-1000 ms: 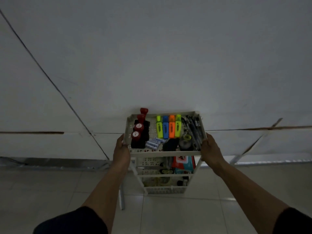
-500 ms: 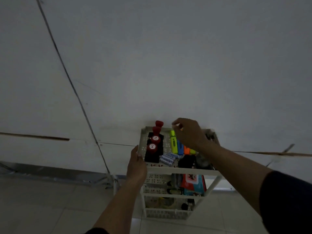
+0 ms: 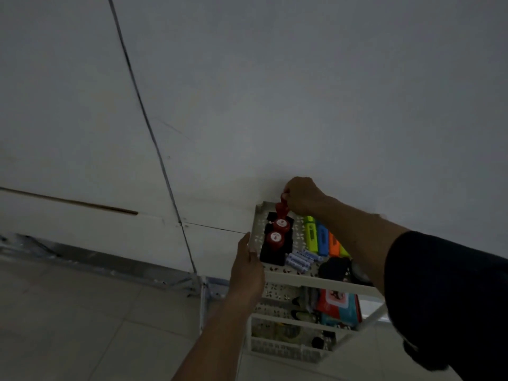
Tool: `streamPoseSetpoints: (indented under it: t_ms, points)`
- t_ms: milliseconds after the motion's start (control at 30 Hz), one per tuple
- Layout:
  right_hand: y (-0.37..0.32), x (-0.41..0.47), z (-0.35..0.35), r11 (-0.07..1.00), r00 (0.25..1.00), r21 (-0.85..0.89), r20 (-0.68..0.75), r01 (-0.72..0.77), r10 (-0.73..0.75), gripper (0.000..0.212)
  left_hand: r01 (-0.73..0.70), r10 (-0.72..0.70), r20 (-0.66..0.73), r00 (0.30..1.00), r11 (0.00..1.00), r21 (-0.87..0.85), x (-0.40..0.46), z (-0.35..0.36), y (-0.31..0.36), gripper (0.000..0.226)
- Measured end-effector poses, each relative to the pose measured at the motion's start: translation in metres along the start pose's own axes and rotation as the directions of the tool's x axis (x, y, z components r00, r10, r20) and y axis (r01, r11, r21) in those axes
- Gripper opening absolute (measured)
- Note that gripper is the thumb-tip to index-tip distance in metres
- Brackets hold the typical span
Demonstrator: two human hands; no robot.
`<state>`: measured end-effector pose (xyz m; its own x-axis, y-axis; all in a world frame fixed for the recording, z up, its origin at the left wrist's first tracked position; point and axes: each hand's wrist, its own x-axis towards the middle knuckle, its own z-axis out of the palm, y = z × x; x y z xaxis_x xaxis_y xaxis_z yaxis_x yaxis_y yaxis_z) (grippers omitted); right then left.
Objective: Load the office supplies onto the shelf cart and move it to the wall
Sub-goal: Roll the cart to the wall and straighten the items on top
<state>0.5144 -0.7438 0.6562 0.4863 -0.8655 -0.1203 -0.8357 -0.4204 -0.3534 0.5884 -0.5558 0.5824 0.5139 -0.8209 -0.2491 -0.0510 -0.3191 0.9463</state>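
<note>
Half a second ago my right hand (image 3: 302, 195) was over the highlighters (image 3: 320, 237); now it has crossed to the far left corner of the cart's (image 3: 316, 280) top tray and pinches the red top of the rearmost stamp (image 3: 281, 207), fingers curled round it. A second ago that hand was gripping the right edge of the tray instead. My left hand (image 3: 247, 266) has kept its place on the near left edge, thumb lying along the rim and fingers under it, gripping the tray. The view has also swung so the cart now sits low and right.

The cart is a white, perforated, tiered shelf standing on the tiled floor (image 3: 82, 312) close against the wall (image 3: 275, 92), its far rim at the wall. Just nearer than my right hand's pinch, two more red stamps stand upright on black bases, their round tops facing up. To the right of the pinch, under my forearm, lie yellow, blue and orange highlighters side by side, long axes running from the wall toward me. Nearer than them, small batteries (image 3: 301, 259) lie at a slant across the tray. A dark lump sits right of the batteries; I cannot tell what it is. The lower shelves hold a red and teal packet (image 3: 339, 305) and dim small items.
</note>
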Motion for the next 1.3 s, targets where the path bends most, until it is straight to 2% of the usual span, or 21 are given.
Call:
streamPoseSetpoints:
  t_ms: [200,533,833,967,1100,1200,1300]
  points:
    - [-0.004,-0.017,0.001,0.987,0.992,0.154,-0.123,0.055,-0.036,0.025,0.017,-0.017,-0.014,1.000,1.000,-0.009,0.000,0.001,0.002,0.043]
    - [0.005,-0.045,0.010,0.965,0.975,0.193,-0.164,0.180,-0.149,0.027,0.002,-0.002,-0.009,1.000,1.000,0.004,-0.005,0.000,0.007,0.044]
    - [0.004,-0.053,0.012,0.940,0.970,0.285,-0.204,0.190,-0.135,0.030,-0.012,0.013,-0.009,1.000,0.998,0.060,-0.003,-0.001,0.007,0.042]
    - [0.005,-0.053,0.009,0.937,0.972,0.298,-0.196,0.182,-0.127,0.030,0.017,-0.016,-0.023,1.000,0.999,0.028,-0.001,-0.003,0.008,0.042]
    - [0.008,-0.055,0.007,0.940,0.976,0.296,-0.179,0.170,-0.121,0.030,0.050,-0.047,-0.096,0.994,0.998,0.027,0.002,-0.012,0.012,0.044]
    - [0.012,-0.061,0.006,0.947,0.977,0.277,-0.182,0.161,-0.112,0.029,-0.003,0.028,-0.164,0.986,0.988,0.153,0.000,-0.023,0.024,0.042]
    - [0.019,-0.076,-0.001,0.956,0.978,0.263,-0.192,0.128,-0.078,0.030,-0.087,0.120,-0.149,0.982,0.975,0.205,-0.004,-0.030,0.038,0.041]
